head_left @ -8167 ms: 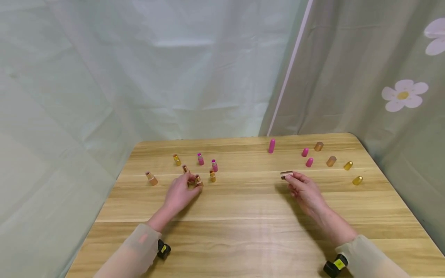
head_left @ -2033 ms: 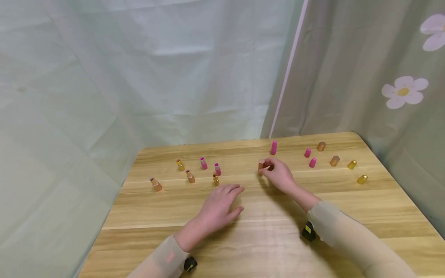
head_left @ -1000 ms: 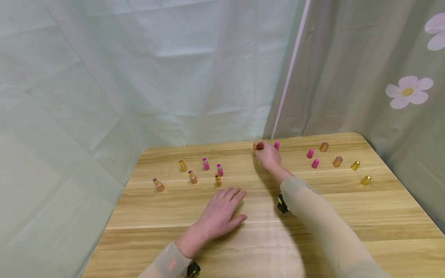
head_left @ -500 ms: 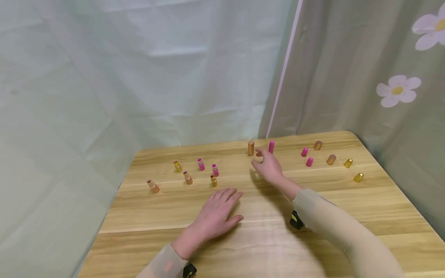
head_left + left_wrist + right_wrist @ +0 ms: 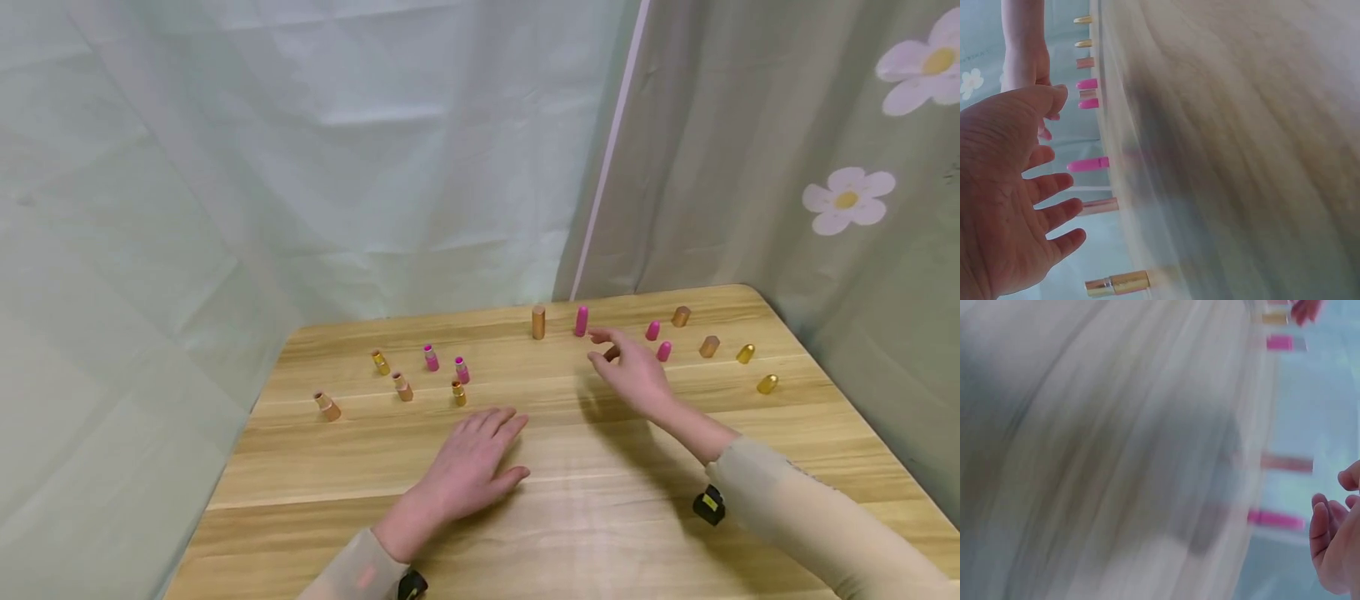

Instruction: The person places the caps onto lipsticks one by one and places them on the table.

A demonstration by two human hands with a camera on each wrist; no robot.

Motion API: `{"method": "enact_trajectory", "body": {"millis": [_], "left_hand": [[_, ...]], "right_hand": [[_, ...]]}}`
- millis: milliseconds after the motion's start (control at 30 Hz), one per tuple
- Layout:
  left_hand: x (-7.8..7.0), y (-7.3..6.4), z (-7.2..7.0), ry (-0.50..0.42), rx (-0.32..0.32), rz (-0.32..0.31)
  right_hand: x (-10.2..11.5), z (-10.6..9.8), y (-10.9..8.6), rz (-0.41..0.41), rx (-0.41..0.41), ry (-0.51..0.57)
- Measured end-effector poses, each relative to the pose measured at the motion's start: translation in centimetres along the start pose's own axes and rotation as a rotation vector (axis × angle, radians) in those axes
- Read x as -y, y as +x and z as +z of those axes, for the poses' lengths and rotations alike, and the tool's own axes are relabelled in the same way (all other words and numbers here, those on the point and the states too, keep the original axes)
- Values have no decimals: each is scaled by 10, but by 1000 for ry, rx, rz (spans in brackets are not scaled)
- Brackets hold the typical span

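My left hand (image 5: 468, 462) lies flat with fingers spread, low over the middle of the table, holding nothing. Beyond its fingertips stands a gold lipstick base (image 5: 459, 393). My right hand (image 5: 633, 372) hovers right of centre, thumb and index finger apart and nothing between them. Just past its fingertips a capped pink lipstick (image 5: 582, 321) stands upright. To the left of that one is a capped copper lipstick (image 5: 538, 322), also upright. Near the right hand's knuckles are two pink caps (image 5: 664, 351). The right wrist view shows its fingers loosely bent.
On the left stand uncapped lipstick bases: two copper (image 5: 327, 407), two pink (image 5: 431, 358) and another gold one (image 5: 381, 363). On the right are two copper caps (image 5: 709, 347) and two gold caps (image 5: 767, 384). A curtain (image 5: 420, 167) hangs behind the wooden table (image 5: 315, 500).
A copper cap and base, earlier in separate hands, now stand as one capped lipstick at the back, beside the pink one. My right hand let go and moved right; the left stayed put lately.
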State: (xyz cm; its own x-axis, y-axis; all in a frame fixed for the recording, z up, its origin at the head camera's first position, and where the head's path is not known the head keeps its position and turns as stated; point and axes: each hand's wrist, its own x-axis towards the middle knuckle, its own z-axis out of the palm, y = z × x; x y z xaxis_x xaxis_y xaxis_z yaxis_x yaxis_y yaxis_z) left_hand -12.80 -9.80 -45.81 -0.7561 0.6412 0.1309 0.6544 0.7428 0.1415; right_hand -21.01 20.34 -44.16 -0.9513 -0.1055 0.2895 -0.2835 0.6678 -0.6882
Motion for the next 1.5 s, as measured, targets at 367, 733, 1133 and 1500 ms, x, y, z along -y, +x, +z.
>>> {"method": "enact_trajectory", "body": {"millis": [367,733,1133,1500], "left_hand": [[-6,16,-9,18,-44,72],[-24,45,-17,45,-2,125],[-54,78,-10,22,77,148],[-70,89,7,-1,140,131]], "right_hand": [[-50,-77,-1,90,-104,-187],[-89,-133,6,270,17,-335],[-104,-131,13,396,188,-431],[-111,-117,15,413,199,-446]]}}
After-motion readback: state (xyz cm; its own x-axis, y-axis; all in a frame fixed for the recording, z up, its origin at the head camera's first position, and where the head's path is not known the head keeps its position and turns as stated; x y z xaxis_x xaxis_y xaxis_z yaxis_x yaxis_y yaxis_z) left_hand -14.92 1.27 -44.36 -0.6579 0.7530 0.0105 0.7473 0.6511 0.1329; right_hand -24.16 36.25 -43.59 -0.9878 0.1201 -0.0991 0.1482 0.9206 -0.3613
